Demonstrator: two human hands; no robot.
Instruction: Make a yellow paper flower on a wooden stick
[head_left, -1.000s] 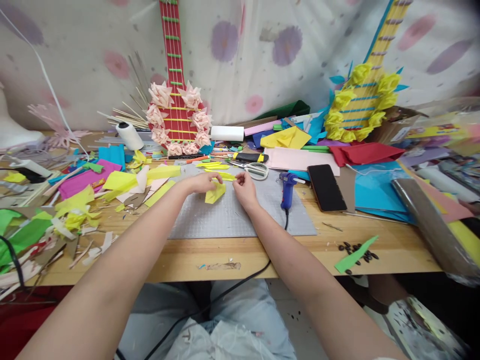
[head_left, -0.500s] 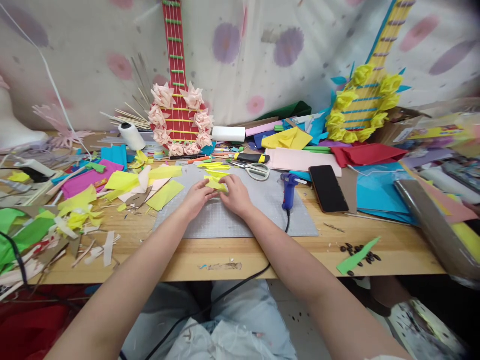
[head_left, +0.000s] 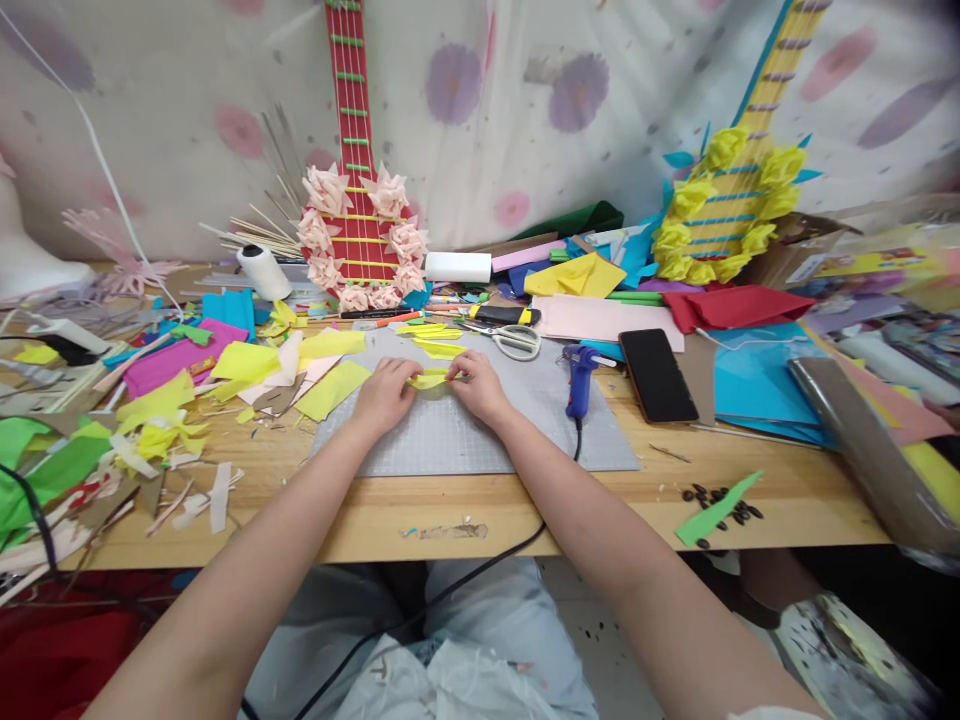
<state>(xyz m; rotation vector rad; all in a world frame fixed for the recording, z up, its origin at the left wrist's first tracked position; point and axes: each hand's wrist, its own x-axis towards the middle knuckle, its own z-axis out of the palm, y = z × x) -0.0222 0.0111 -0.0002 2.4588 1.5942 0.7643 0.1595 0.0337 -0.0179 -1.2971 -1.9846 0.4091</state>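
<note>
Mid-tabletop, toward the far edge of the grey cutting mat (head_left: 465,440): both hands on one small yellow paper piece (head_left: 429,380).

Left hand (head_left: 386,392) pinches its left end. Fingers are curled nearly shut, thumb and forefinger on the paper. Right hand (head_left: 480,385) does the same at the right end.

The piece looks folded into a narrow strip, low over the mat between the two pinches. Can't tell if it touches the mat. The two-end grip reads as holding the fold shut and the strip straight, since thin paper would likely spring open under one hand. Forearms come in over the near edge with wrists low, probably braced for fine finger work.

Layout around it looks reach-driven:
- More cut yellow strips (head_left: 435,345) sit just beyond the hands, at the mat's far edge.
- Scissors (head_left: 514,342) lie just right of those, blades pointing left.
- Blue glue gun (head_left: 576,378) stands on the mat's right part, nozzle aimed right, away from the hands. Its cord (head_left: 575,440) runs off over the near edge.
- Black phone (head_left: 657,374) lies right of the gun, off the mat.
- Offcuts (head_left: 157,405) pile toward the left edge, off the mat.
- Dark seeds (head_left: 694,495) sit beside a green scrap (head_left: 716,508) by the near edge, at right.
- Red paper guitar (head_left: 358,235) leans on the backdrop at the far edge.
</note>
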